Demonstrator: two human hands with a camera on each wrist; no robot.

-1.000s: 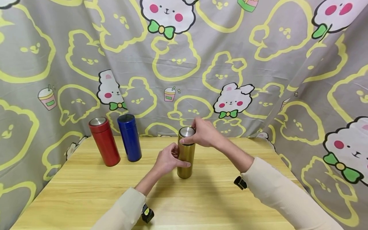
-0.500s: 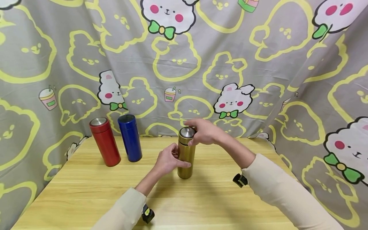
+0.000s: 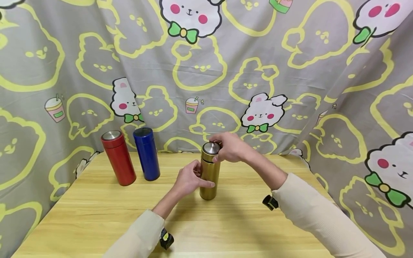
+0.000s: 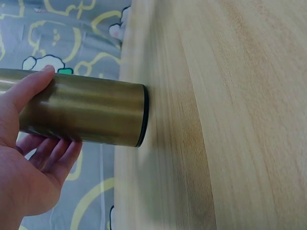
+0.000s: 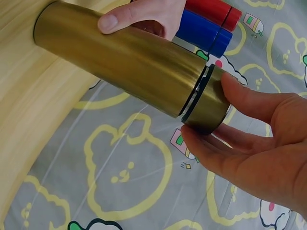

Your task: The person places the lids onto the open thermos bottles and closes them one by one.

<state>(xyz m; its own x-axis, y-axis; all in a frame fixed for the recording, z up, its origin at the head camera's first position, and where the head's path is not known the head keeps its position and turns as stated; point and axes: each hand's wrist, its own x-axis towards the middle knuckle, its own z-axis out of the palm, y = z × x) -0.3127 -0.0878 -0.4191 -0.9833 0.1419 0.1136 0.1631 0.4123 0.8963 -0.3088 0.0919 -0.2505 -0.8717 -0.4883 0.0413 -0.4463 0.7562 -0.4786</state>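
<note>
A gold thermos flask (image 3: 210, 173) with a silver-topped lid (image 3: 211, 148) stands upright near the middle of the table. My left hand (image 3: 188, 179) grips its body from the left, the thumb lying across the front; in the left wrist view the fingers curl round the underside of the flask as pictured. Up at the lid, my right hand (image 3: 233, 147) pinches the rim between thumb and fingers. The right wrist view shows a narrow gap with a pale ring between the lid (image 5: 207, 103) and the body (image 5: 129, 62).
To the left, a red thermos flask (image 3: 119, 159) and a blue thermos flask (image 3: 147, 156) stand side by side on the wooden table (image 3: 206, 229). A patterned grey curtain (image 3: 200, 96) hangs behind the table and round its sides.
My right hand has turned on the lid, its thumb going from the front to the right side and its fingers towards the back. The left hand and flask have kept their place.
</note>
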